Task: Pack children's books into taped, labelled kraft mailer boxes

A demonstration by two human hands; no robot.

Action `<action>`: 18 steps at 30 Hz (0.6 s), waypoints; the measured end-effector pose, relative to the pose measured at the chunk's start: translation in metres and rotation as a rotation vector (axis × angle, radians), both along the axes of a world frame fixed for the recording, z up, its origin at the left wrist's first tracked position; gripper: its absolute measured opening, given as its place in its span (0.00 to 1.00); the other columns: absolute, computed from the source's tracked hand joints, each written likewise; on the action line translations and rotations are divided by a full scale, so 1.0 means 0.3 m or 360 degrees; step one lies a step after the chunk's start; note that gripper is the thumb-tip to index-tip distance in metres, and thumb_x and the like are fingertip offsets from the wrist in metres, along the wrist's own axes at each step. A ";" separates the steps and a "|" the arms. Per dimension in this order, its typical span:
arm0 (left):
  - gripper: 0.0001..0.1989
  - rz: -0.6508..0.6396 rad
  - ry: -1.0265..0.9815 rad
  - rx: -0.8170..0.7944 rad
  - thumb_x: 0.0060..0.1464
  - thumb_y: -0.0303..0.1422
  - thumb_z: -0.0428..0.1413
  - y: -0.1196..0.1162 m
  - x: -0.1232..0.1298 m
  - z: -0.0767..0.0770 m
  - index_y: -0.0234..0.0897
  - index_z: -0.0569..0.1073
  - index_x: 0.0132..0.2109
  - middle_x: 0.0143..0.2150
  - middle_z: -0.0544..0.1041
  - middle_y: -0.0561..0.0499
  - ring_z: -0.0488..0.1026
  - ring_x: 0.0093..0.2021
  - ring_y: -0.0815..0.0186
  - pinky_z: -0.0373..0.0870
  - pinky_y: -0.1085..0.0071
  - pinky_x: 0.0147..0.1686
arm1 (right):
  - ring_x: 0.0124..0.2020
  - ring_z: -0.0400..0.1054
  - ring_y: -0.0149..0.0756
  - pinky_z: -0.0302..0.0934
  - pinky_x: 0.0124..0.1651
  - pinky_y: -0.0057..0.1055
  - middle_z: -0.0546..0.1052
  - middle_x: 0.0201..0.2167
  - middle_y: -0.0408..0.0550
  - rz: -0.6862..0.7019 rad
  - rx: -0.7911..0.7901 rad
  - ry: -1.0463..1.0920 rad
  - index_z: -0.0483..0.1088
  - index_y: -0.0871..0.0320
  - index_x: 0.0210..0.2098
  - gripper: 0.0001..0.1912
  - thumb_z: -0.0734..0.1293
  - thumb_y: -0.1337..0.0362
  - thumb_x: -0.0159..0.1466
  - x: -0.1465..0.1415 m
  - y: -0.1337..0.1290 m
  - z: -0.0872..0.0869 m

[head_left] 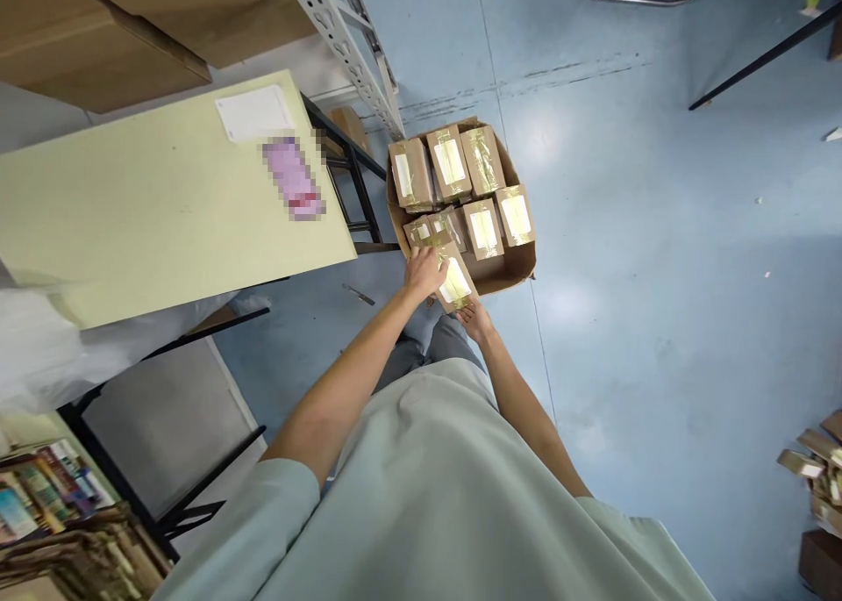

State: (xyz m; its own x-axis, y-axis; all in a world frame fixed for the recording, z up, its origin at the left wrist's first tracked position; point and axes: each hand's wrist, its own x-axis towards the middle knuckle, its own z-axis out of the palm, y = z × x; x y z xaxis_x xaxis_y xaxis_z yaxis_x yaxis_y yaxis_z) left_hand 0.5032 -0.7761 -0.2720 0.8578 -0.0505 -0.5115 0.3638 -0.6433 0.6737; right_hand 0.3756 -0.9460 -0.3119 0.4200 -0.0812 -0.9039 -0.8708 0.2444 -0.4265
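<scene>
A small taped brown package (pixel 455 276) with a white label is held between my two hands, over the near left edge of a big open carton (pixel 496 281). My left hand (pixel 424 272) grips its left side from above, fingers bent over it. Against its near right end, my right hand (pixel 474 318) holds on with the fingers partly under it. Inside the carton stand several similar labelled packages, among them one at the right (pixel 515 215) and one at the back (pixel 450 160).
Left of the carton is a pale yellow table (pixel 177 206) with a white sheet (pixel 254 113) and a blurred purple item (pixel 294 178). A metal shelf post (pixel 355 57) rises behind. More packages (pixel 819 465) lie at the far right. Books (pixel 49 487) sit lower left.
</scene>
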 end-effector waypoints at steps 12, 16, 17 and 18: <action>0.29 -0.0014 -0.0189 -0.0131 0.68 0.37 0.61 0.006 0.159 0.031 0.33 0.74 0.72 0.79 0.69 0.33 0.53 0.84 0.40 0.44 0.41 0.84 | 0.50 0.79 0.37 0.77 0.58 0.34 0.81 0.46 0.51 -0.0317 0.0084 0.0278 0.74 0.54 0.62 0.19 0.65 0.54 0.76 0.305 0.027 -0.069; 0.29 -0.0046 -0.0145 -0.0089 0.69 0.37 0.58 0.073 -0.005 0.206 0.33 0.73 0.74 0.80 0.69 0.33 0.59 0.82 0.42 0.51 0.45 0.84 | 0.53 0.80 0.38 0.77 0.58 0.34 0.83 0.51 0.54 -0.0291 0.0151 0.0232 0.77 0.53 0.53 0.12 0.67 0.55 0.75 0.280 0.029 0.069; 0.29 -0.0037 -0.0127 -0.0082 0.69 0.37 0.57 0.093 -0.054 0.244 0.35 0.72 0.74 0.79 0.69 0.34 0.61 0.82 0.43 0.53 0.45 0.83 | 0.53 0.81 0.38 0.76 0.57 0.34 0.84 0.51 0.55 -0.0272 0.0173 0.0224 0.77 0.53 0.49 0.10 0.68 0.56 0.75 0.265 0.031 0.107; 0.29 -0.0002 -0.0115 -0.0081 0.69 0.38 0.58 0.115 -0.103 0.278 0.36 0.73 0.74 0.78 0.71 0.35 0.62 0.81 0.44 0.55 0.46 0.83 | 0.53 0.81 0.38 0.76 0.57 0.33 0.84 0.51 0.55 -0.0249 0.0195 0.0216 0.77 0.53 0.46 0.09 0.68 0.57 0.76 0.248 0.034 0.144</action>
